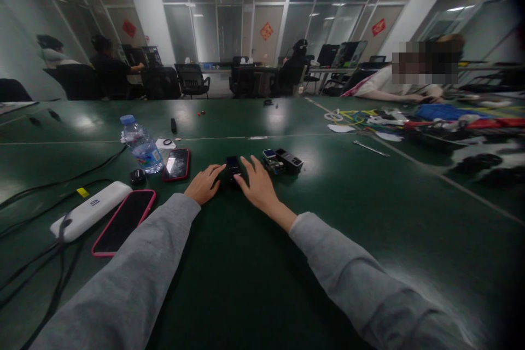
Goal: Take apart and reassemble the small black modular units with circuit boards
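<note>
A small black device with a dark screen (233,164) lies on the green table between my hands. My left hand (204,183) rests at its left, index finger stretched to its edge and thumb apart. From the right, my right hand (259,186) reaches over with spread fingers, its thumb at the device's lower right edge. Neither hand is wrapped around it. Just beyond my right hand are a bare green circuit board with a small screen (273,163) and a dark grey oblong housing (289,160), side by side.
Left stand a water bottle (141,145), a red-edged phone (176,164), a black case (136,177), a white power bank (92,210) with cables and a pink-cased phone (125,222). Right lie a wrench (371,148) and a cable pile (435,120). A person leans over the table there.
</note>
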`<state>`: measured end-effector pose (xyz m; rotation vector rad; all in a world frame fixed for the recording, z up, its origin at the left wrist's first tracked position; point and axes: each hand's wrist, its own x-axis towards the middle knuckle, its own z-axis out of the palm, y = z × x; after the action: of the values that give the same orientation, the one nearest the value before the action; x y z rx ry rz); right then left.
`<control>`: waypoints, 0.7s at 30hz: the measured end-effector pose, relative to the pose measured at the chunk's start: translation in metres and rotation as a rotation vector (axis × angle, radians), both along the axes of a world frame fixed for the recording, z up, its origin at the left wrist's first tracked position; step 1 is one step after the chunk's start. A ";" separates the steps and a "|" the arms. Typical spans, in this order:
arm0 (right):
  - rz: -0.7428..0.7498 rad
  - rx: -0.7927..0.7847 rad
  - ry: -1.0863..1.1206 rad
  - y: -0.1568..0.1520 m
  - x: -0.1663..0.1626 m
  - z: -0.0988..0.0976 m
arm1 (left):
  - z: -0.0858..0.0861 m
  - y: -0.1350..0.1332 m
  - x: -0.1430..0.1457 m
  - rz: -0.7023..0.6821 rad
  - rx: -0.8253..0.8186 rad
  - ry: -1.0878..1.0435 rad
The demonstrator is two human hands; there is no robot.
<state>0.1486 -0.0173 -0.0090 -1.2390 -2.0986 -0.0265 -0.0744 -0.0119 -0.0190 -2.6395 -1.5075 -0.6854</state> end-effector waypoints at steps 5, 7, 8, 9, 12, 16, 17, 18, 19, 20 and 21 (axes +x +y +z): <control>0.078 -0.196 -0.024 -0.011 -0.032 -0.013 | -0.005 0.003 -0.001 0.009 0.023 -0.005; 0.108 -0.185 0.020 -0.012 -0.031 -0.010 | -0.005 0.003 -0.001 0.022 0.018 -0.012; 0.125 -0.157 0.058 -0.013 -0.029 -0.006 | -0.006 0.004 -0.001 0.027 0.011 -0.017; 0.137 -0.118 0.102 -0.014 -0.027 -0.001 | -0.006 0.004 -0.001 0.030 0.002 -0.020; 0.118 0.013 0.220 -0.014 -0.016 0.012 | -0.006 0.003 -0.002 0.032 -0.015 -0.020; 0.005 0.037 0.258 -0.004 0.001 0.007 | -0.005 0.002 -0.001 0.033 -0.004 -0.015; -0.020 0.012 0.247 -0.001 0.005 0.002 | -0.005 0.002 -0.001 0.034 -0.001 -0.012; -0.042 -0.022 0.231 0.003 0.009 -0.003 | -0.004 0.001 -0.001 0.035 0.002 -0.006; -0.059 -0.064 0.209 0.006 0.011 -0.009 | -0.004 0.001 -0.001 0.035 0.002 0.000; -0.067 -0.108 0.183 0.009 0.014 -0.013 | -0.003 0.001 -0.001 0.035 0.002 0.006; -0.066 -0.147 0.153 0.011 0.015 -0.017 | -0.002 0.000 -0.001 0.037 0.002 0.010</control>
<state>0.1637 -0.0066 -0.0262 -1.3526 -1.9552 0.1899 -0.0751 -0.0116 -0.0213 -2.6025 -1.5473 -0.6696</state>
